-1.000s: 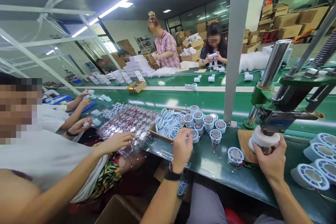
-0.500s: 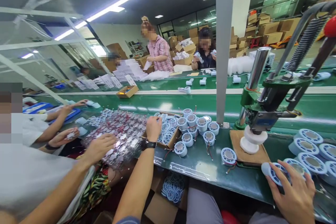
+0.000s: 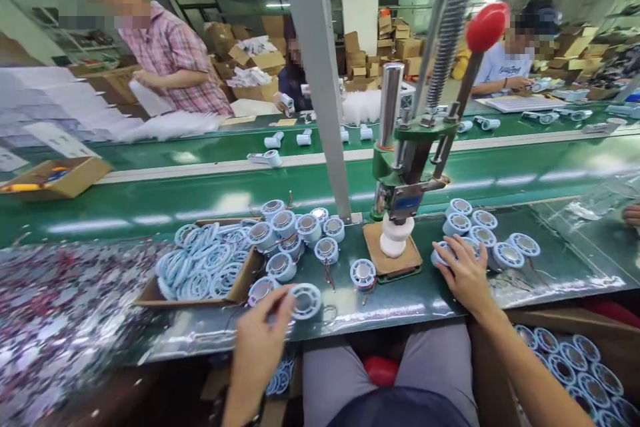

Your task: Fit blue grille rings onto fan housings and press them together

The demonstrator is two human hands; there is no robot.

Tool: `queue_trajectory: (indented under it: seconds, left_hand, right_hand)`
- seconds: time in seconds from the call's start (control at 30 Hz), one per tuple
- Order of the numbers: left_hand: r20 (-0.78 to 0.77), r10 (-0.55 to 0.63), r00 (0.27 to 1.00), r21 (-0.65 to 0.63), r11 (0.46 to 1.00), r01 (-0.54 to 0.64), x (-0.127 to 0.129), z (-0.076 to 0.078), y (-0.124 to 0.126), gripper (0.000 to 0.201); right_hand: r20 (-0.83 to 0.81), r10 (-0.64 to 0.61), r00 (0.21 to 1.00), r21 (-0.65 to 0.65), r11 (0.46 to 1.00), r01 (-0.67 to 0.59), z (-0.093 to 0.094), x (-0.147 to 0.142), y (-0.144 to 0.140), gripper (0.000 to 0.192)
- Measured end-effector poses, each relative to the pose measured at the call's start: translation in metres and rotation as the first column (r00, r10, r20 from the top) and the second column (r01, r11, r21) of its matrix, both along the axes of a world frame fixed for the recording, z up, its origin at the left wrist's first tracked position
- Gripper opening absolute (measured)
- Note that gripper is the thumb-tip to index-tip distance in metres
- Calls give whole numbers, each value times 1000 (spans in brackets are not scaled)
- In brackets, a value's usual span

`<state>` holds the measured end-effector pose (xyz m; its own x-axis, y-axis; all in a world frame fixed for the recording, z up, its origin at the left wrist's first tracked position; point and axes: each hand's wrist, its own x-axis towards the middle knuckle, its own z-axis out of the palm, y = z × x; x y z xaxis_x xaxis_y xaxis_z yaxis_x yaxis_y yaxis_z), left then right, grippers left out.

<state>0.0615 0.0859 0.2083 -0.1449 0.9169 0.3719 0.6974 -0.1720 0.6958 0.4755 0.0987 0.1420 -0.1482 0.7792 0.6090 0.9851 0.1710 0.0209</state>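
Left hand (image 3: 260, 340) closed in a pinch on one round white part (image 3: 306, 300), lifted just above the green bench (image 3: 400, 300) in front of the cardboard tray (image 3: 235, 290). Right hand (image 3: 463, 273) flat and spread, resting on one finished part (image 3: 443, 255) at the near edge of the right-hand cluster, gripping nothing firmly as far as can be told.

Best carried level by the rim, wires clear, then seated square on the white die (image 3: 395, 243) under the hand press (image 3: 410, 180).

One press, one wooden pad (image 3: 395, 260), one tray of rings. About ten parts left of the press, roughly seven right; blur hides some.
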Motion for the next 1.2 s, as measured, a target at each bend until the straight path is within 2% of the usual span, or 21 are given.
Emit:
queue_trajectory:
  seconds: [0.07, 0.13, 0.2, 0.3, 0.47, 0.53, 0.6, 0.67, 0.7, 0.73, 0.8, 0.87, 0.93, 1.0, 1.1, 1.2]
  left_hand:
    - [-8, -47, 999, -48, 998, 47, 19, -25, -2, 33]
    - [-44, -30, 999, -61, 998, 28, 32, -48, 0, 31]
    - [-83, -22, 996, -59, 998, 17, 38, -65, 4, 29]
    - [-124, -63, 990, -48, 997, 58, 37, -73, 5, 29]
    - [-168, -223, 960, -67, 974, 215, 28, -70, -7, 37]
    - [-186, -203, 961, -80, 978, 191, 31, -73, -12, 50]
    - [-201, -131, 971, -90, 989, 114, 37, -79, -15, 60]
    - [-209, -78, 975, -97, 994, 58, 44, -84, -17, 59]
    - [-211, -73, 975, -98, 994, 54, 46, -85, -17, 55]
    - [-210, -83, 974, -98, 993, 63, 46, -86, -18, 52]
    - [-208, -121, 971, -91, 990, 104, 44, -85, -19, 55]
    - [-208, -150, 966, -78, 988, 137, 40, -84, -21, 66]
    - [-211, -127, 969, -58, 991, 117, 36, -85, -24, 67]
    - [-204, -65, 977, -36, 998, 59, 34, -88, -27, 57]
    - [-158, 13, 987, -17, 1000, -16, 34, -90, -29, 40]
    - [-79, 17, 997, -22, 1000, -19, 37, -82, -30, 45]
  right_hand:
    - [-15, -1, 1000, 2, 1000, 1, 0, 10, 9, 33]
    - [-26, -4, 1000, 12, 1000, 5, 0, 19, 18, 34]
    - [-28, -9, 1000, 28, 1000, 9, 0, 26, 27, 36]
    - [-24, -21, 999, 51, 998, 22, 1, 38, 36, 41]
    - [-25, -66, 998, 61, 996, 67, 6, 47, 43, 42]
    - [-45, -94, 995, 84, 992, 98, 12, 33, 38, 38]
    - [-121, -43, 992, 120, 991, 58, 20, 2, 27, 35]
    - [-243, 146, 959, 129, 985, -118, 26, -43, 13, 36]
    - [-312, 262, 913, 109, 965, -240, 27, -68, 7, 38]
    - [-333, 320, 887, 89, 947, -308, 27, -93, 2, 39]
    - [-360, 375, 854, 40, 921, -388, 22, -136, -1, 41]
    - [-390, 396, 831, -1, 903, -431, 12, -166, 3, 42]
    - [-434, 414, 800, -24, 882, -470, 0, -183, 9, 42]
    - [-483, 433, 762, -29, 861, -508, -10, -188, 13, 42]
    - [-557, 458, 693, -27, 824, -566, -19, -184, 7, 46]
    - [-627, 473, 619, -27, 781, -624, -19, -174, -10, 55]
